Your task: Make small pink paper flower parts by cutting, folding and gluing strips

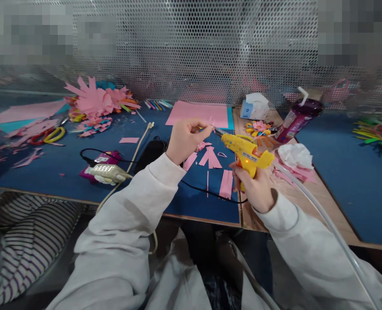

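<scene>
Backdrop: perforated metal screen [191, 51] spans the full width behind the surface [32, 176] and catches soft, even light. Surface covered in blue matting. Bare wood strip [307, 206] separates it from a second blue mat [355, 172] at right. Beyond the screen: blurred, indistinct.

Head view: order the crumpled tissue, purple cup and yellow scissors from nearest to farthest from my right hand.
1. Crumpled tissue, just right of the right hand.
2. Purple cup, farther back, right side.
3. Yellow scissors, far left.
</scene>
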The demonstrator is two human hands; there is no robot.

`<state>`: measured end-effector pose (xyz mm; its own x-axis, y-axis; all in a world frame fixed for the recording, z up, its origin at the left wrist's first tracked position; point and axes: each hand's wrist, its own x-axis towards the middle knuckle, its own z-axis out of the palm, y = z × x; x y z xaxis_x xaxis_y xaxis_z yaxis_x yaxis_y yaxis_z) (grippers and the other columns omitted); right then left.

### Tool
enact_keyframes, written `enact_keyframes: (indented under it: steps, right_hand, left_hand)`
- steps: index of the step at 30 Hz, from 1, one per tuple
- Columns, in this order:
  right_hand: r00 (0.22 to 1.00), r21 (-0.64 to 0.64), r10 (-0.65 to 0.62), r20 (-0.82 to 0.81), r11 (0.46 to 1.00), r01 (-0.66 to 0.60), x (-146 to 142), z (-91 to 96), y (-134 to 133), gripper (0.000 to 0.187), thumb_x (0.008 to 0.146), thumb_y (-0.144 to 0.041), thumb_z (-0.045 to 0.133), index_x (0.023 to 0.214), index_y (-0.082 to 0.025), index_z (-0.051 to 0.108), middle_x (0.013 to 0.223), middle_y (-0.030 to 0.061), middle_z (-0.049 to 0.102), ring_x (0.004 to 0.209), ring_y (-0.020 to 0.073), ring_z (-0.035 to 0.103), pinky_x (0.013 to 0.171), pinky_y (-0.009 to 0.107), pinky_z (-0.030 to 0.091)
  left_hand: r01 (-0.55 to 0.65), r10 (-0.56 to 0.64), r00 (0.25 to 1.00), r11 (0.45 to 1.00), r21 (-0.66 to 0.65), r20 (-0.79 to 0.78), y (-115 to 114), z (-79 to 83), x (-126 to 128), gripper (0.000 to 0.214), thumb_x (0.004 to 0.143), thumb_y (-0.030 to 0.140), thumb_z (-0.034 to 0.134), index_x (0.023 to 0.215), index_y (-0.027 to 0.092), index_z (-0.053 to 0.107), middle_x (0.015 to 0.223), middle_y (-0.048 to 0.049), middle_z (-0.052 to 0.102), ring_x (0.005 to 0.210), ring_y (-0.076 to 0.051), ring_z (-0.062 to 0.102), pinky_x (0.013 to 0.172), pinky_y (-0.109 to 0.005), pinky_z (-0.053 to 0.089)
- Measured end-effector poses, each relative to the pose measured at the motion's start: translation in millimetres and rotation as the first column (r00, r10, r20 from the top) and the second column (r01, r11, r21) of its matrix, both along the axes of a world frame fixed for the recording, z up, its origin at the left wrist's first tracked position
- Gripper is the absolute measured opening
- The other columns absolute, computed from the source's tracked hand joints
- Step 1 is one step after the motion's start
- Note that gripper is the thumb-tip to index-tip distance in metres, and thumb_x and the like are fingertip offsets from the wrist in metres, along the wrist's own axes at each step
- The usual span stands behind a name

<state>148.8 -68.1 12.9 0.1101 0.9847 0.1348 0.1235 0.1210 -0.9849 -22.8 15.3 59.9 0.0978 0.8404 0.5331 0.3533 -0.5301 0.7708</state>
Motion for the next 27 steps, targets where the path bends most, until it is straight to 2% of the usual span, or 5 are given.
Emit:
enact_keyframes:
  steps: [6,11,15,27]
  right_hand:
    - [0.999,-0.016,0.024,0.026,1.000,-0.023,-0.3,-1.0,-0.7,0.013,0.072,-0.024,0.051,0.075,-0.016,0.061,0.043,-0.0073,0.047,0.032,0.0077,0.044,0.036,0.020,0.040]
    - [1.000,-0.010,0.026,0.007,1.000,-0.026,0.2,-2.5,-0.4,0.014,0.072,-0.025,0.052,0.077,-0.015,0.061,0.046,-0.0067,0.048,0.033,0.0079,0.045,0.036,0.021,0.042]
    - [0.999,0.017,-0.003,-0.033,1.000,0.004,0.3,-0.9,-0.9,0.013,0.070,-0.024,0.053,0.075,-0.015,0.060,0.054,-0.0051,0.051,0.033,0.0069,0.046,0.032,0.020,0.037]
    - [1.000,0.045,-0.018,-0.015,0.999,0.018,1.7,1.1,-0.3,0.014,0.072,-0.027,0.053,0.076,-0.016,0.061,0.046,-0.0063,0.049,0.030,0.0081,0.045,0.029,0.019,0.033]
  left_hand:
    - [-0.014,0.015,1.000,1.000,-0.020,0.014,0.3,-0.5,-0.3,0.013,0.074,0.027,0.062,0.068,0.017,0.066,0.045,0.0043,0.049,0.033,-0.006,0.039,0.035,-0.019,0.031]
    - [-0.019,0.020,1.000,1.000,-0.011,0.017,0.1,-0.5,-0.5,0.013,0.074,0.027,0.062,0.067,0.017,0.066,0.044,0.0043,0.049,0.033,-0.005,0.040,0.034,-0.018,0.030]
    - [-0.002,0.002,1.000,1.000,-0.011,0.005,0.7,-0.2,-0.6,0.012,0.074,0.024,0.062,0.066,0.016,0.066,0.041,0.0056,0.046,0.032,-0.005,0.038,0.034,-0.017,0.030]
    - [0.044,-0.049,0.997,0.994,-0.102,-0.052,-2.8,2.2,1.2,0.017,0.072,0.026,0.064,0.060,0.015,0.065,0.040,0.0033,0.049,0.029,-0.006,0.039,0.032,-0.019,0.027]
